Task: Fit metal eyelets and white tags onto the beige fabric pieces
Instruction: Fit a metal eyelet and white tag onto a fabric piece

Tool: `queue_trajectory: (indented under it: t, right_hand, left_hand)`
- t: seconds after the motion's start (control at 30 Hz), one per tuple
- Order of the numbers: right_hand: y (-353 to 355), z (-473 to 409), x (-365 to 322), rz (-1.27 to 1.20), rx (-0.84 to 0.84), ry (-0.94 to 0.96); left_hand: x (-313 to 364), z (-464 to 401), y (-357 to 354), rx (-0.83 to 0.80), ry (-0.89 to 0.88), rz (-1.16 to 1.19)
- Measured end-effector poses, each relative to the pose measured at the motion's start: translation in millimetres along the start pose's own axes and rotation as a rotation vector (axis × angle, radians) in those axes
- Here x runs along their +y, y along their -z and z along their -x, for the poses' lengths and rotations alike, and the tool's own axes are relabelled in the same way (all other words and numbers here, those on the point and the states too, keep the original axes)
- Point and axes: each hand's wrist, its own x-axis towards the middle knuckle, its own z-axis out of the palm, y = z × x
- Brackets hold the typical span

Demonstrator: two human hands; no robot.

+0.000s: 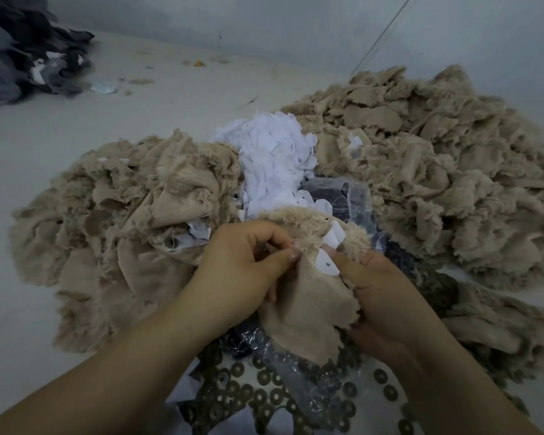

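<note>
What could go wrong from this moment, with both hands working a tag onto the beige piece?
The white tag lies loose under the right hand thumb and could shift off its hole. The left hand pinches only the frayed edge of the beige fabric piece, which may slip. Eyelets lie scattered below, so a dropped one is easily lost.

Beige fabric piece (299, 309): woven cloth, matt, fine diagonal rib, edges frayed and fuzzy. Beige heaps (421, 171) the same cloth, rough-edged. White tags (274, 152): thin, smooth, matt, paper or cloth not told; the tag (327, 265) on the held piece has a small dark hole. Eyelet rings (264, 376): dull brownish metal. Clear plastic bag (336, 189): glossy, crinkled. Dark grey cloth pile (22, 45), matt.
</note>
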Motion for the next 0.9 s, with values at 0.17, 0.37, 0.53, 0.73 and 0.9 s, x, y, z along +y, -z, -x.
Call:
queue_trajectory:
  t: [0.17, 0.37, 0.53, 0.73, 0.9]
  right_hand:
    - [2, -6, -1, -0.086, -0.046, -0.063]
    - [7, -9, 4, -0.177, -0.062, -0.081]
    - [3, -4, 0, -0.150, -0.025, -0.161]
    - [-3, 1, 0, -0.143, -0.044, -0.172]
    - [-5, 3, 2, -0.035, 0.053, -0.025]
  left_hand:
    - [2, -4, 0, -0.039, 0.146, 0.341]
    - [2, -4, -4, 0.011, 0.103, 0.344]
    - [-2, -2, -7, 0.123, -0.071, 0.025]
    - [-1, 2, -15, 0.156, -0.154, -0.080]
    - [5, 10, -16, 0.190, -0.162, 0.003]
